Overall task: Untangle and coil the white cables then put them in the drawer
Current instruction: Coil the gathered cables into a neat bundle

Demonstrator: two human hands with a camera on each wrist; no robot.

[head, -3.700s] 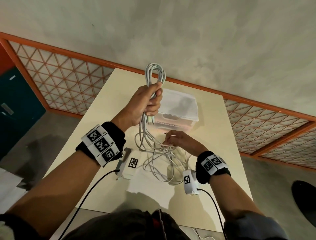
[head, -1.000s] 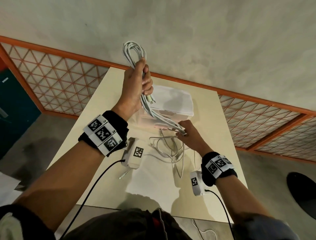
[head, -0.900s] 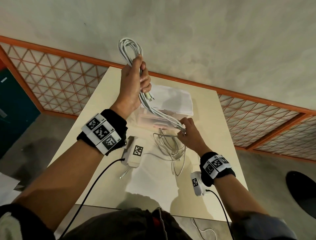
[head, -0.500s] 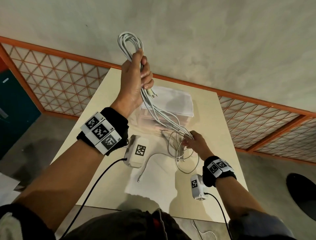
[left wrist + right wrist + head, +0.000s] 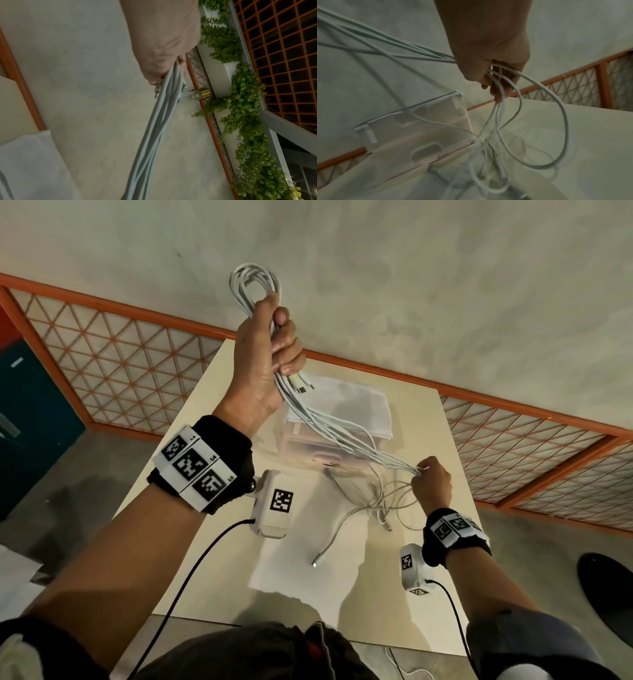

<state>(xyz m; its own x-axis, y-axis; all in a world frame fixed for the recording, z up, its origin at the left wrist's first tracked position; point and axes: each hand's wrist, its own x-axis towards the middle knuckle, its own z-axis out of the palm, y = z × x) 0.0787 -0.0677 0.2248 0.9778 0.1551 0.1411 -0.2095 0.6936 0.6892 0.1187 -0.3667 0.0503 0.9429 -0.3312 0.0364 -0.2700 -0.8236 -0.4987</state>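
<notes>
Left hand [image 5: 263,361] fists the cables [image 5: 342,433] up above the drawer [image 5: 342,419]; right hand [image 5: 432,482] pinches them lower, nearer the table [image 5: 404,594] tangle. Strands run taut diagonally between, so it's probably right's job.

- A cream table [image 5: 424,594] carries everything.
- A translucent plastic drawer box [image 5: 346,419] stands at its far side.
- Loose white cable ends [image 5: 342,525] trail across its middle.

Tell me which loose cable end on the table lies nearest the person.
The connector at the tip of the lone white strand curving out of the tangle toward the person; the other ends stay bunched by the right hand.
</notes>
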